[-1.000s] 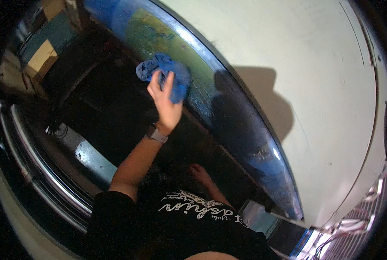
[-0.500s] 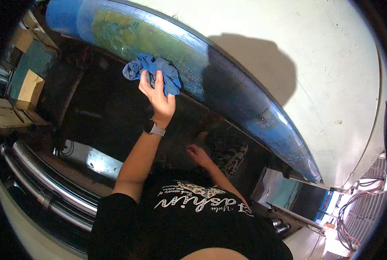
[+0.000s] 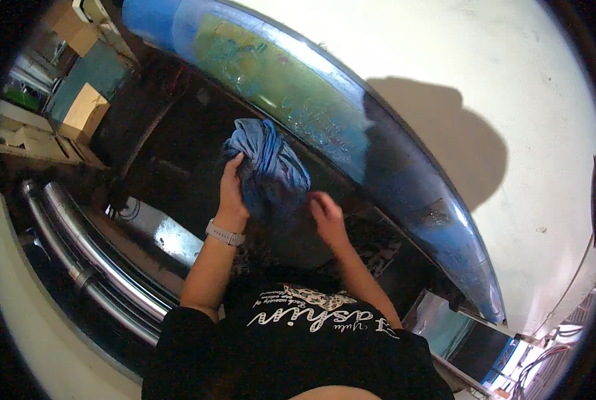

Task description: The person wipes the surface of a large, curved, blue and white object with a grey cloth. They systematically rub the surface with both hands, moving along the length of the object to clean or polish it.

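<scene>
A crumpled blue rag [image 3: 271, 157] with dark stains hangs in front of me, away from the machine. My left hand [image 3: 233, 190] grips its left side, with the thumb up along the folds. At the rag's lower right edge, the fingers of my right hand [image 3: 328, 215] are curled in and seem to pinch the cloth; they are slightly blurred. Beyond both hands runs a long, shiny blue machine surface [image 3: 351, 133]. A yellow-green patch [image 3: 244, 60] with wet-looking streaks and blotches covers its left part.
A pale machine cover [image 3: 538, 73] rises behind the blue surface and carries a shadow. Shiny metal bars [image 3: 104, 247] lie at left. A light wooden-coloured block [image 3: 86, 113] sits at far left. Cables [image 3: 534, 373] hang at lower right. Below the hands lies a dark recess.
My left hand has drawn the rag off the blue surface and back toward me. The rag has opened out somewhat. My right hand has come up to its edge. The view has shifted.
</scene>
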### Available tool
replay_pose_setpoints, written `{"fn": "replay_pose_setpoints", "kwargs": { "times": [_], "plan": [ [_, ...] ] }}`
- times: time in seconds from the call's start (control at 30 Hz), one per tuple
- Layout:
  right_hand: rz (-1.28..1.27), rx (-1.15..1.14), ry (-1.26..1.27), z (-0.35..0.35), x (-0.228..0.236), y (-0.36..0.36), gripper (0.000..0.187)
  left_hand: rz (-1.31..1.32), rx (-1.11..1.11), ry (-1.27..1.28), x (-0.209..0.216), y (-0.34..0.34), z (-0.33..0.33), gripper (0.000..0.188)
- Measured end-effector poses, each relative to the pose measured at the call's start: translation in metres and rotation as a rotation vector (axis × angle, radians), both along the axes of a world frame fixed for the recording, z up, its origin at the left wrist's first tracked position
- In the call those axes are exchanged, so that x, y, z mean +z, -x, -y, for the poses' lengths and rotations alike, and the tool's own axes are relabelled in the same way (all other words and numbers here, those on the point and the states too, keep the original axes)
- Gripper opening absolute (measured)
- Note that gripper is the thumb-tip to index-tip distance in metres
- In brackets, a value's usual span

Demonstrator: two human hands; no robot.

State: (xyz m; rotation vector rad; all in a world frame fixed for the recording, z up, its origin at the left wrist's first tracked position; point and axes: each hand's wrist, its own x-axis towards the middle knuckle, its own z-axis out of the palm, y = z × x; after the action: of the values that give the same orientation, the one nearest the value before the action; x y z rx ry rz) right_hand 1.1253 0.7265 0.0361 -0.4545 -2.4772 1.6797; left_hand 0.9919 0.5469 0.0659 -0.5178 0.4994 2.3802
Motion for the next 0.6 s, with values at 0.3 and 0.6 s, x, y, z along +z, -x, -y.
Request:
{"fn": "replay_pose_setpoints", "kwargs": {
  "times": [0.3,0.6],
  "plan": [
    [-0.326,0.085,-0.138,0.006,0.058,0.045,0.028,-0.102,-0.028,-0.085,0.014,-0.022,-0.002,0.038],
    [-0.132,0.042,0.045,-0.001,0.047,0.051,0.010,-0.269,-0.058,-0.168,-0.031,-0.009,0.026,0.039]
  ]
}}
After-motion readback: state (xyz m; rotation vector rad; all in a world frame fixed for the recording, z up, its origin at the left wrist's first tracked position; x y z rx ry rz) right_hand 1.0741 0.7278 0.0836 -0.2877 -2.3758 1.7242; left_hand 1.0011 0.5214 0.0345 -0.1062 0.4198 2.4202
